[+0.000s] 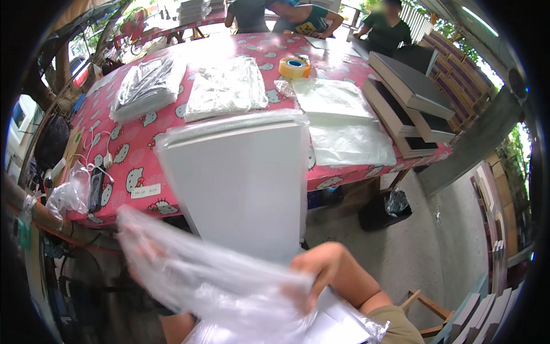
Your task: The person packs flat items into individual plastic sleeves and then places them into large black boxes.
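Hands gripping crinkled clear plastic bag (200, 281) below big white flat board (240, 183): right hand (312, 275) clenched on edge, left hand (140, 249) grasping behind film. Board half-sleeved in plastic already; yellow tape roll (294, 67) beyond it untouched.

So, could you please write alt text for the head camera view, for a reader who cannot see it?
Both hands, left hand and right hand, hold a clear plastic bag in front of a large white flat box that leans over the edge of a pink patterned table. On the table lie stacks of plastic bags, a tape roll and grey boxes.
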The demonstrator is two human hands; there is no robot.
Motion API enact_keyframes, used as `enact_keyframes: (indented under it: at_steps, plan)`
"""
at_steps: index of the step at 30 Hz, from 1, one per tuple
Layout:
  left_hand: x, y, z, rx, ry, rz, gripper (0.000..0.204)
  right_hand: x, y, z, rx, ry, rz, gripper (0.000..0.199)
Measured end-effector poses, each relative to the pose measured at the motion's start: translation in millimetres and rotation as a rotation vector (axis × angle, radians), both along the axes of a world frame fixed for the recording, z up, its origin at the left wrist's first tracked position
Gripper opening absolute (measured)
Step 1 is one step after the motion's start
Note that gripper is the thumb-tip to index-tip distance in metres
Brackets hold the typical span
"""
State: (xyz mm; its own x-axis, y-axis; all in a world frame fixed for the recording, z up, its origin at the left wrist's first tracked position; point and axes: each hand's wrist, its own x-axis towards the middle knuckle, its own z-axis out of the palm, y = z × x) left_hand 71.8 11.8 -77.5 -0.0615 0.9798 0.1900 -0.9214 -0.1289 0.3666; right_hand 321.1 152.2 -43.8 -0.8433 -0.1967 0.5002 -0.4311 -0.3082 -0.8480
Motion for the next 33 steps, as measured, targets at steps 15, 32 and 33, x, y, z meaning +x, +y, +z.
enact_keyframes:
  at_steps: [15, 32, 33]
  plan:
    - [-65.7, 58.2, 40.0, -0.182, 0.831, 0.487, 0.047, 6.5, 83.3, 15.6, -0.059, -0.333, -1.341, 0.028]
    - [-63.0, 98.3, 61.8, -0.160, 1.330, 1.077, 0.019, 19.0, 70.4, 68.5, -0.072, -0.368, -1.420, 0.010]
    - [-73.2, 91.4, 64.9, -0.204, 1.182, 0.845, 0.015, 23.6, 68.2, 75.9, -0.290, -0.481, -1.267, 0.008]
